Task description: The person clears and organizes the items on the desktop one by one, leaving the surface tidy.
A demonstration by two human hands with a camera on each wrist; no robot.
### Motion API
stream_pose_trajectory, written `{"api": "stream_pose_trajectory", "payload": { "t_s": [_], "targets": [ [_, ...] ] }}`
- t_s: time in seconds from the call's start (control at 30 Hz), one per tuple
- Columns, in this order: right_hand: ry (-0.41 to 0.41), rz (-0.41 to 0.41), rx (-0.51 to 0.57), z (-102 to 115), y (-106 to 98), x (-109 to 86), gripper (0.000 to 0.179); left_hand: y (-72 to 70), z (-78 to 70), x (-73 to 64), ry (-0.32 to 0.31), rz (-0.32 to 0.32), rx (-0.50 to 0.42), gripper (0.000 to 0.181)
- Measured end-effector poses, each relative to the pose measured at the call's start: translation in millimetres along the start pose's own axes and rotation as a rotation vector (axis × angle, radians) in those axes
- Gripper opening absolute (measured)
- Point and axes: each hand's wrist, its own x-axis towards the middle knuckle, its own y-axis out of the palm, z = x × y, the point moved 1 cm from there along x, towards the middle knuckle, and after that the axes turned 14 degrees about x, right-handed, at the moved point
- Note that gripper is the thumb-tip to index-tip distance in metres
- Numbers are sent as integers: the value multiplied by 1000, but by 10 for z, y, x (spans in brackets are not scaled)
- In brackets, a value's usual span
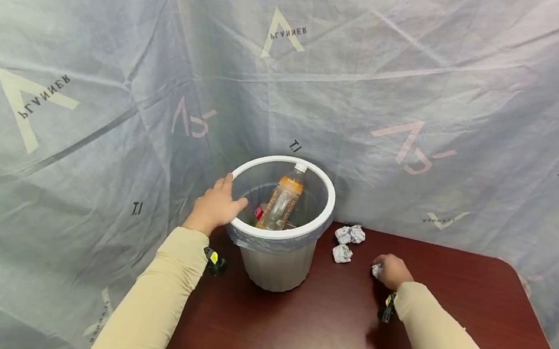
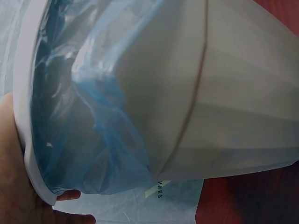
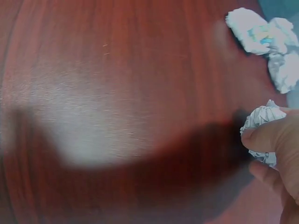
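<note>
A grey trash bin (image 1: 274,269) with a white rim and a bluish plastic liner (image 2: 103,126) stands on the table. My left hand (image 1: 216,206) grips its rim on the left side, the thumb reaching over the opening. Inside the bin leans a plastic bottle (image 1: 282,203) with an orange label and white cap, beside a small red item (image 1: 259,211). To the right, my right hand (image 1: 395,272) pinches a crumpled paper ball (image 3: 261,116) between thumb and fingers, low over the tabletop. Several more crumpled paper balls (image 1: 342,254) lie between that hand and the bin.
The dark red-brown wooden table (image 1: 321,335) has a rounded far right corner. Grey printed sheeting (image 1: 377,93) hangs behind and to the left, close to the bin and table edge. Some of the bin's contents are hidden under the bottle.
</note>
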Motion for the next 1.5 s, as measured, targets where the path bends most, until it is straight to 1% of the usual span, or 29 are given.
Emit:
{"api": "stream_pose_trajectory", "payload": {
  "t_s": [0.1, 0.23, 0.27, 0.4, 0.5, 0.67, 0.83, 0.97, 1.1, 1.2, 1.33, 1.43, 1.5],
  "targets": [
    [-19, -47, 28, 80, -164, 66, 31, -1, -8, 10, 3, -6, 3, 89],
    [-54, -81, 63, 302, -436, 194, 30, -15, -17, 6, 2, -15, 2, 89],
    [-68, -88, 57, 366, -504, 228, 30, -16, -19, 5, 1, -17, 3, 89],
    [-98, -107, 37, 681, -757, 345, 34, -7, -44, -16, 3, -21, 6, 88],
    [-133, -127, 21, 946, -910, 435, 38, 0, -68, -33, 1, -22, 10, 88],
    [-181, -150, 9, 1320, -1100, 610, 40, 11, -91, -23, -2, -21, 10, 89],
    [-204, -158, 21, 1646, -1273, 713, 40, 19, -112, 9, 11, -22, 10, 90],
    [-239, -169, 42, 1901, -1348, 769, 38, 35, -119, 31, 16, -22, 16, 90],
    [-286, -153, 57, 2183, -1368, 783, 39, 37, -136, 37, 24, -28, 32, 90],
    [-318, -114, 64, 2383, -1343, 760, 39, 30, -150, 31, 27, -32, 42, 90],
    [-316, -39, 86, 2598, -1272, 684, 40, 55, -145, 63, 31, -21, 51, 91],
    [-306, 7, 100, 2700, -1235, 643, 40, 84, -132, 96, 38, -23, 52, 92],
    [-316, 20, 94, 2731, -1226, 639, 41, 86, -132, 99, 43, -34, 52, 92]
  ]
}}
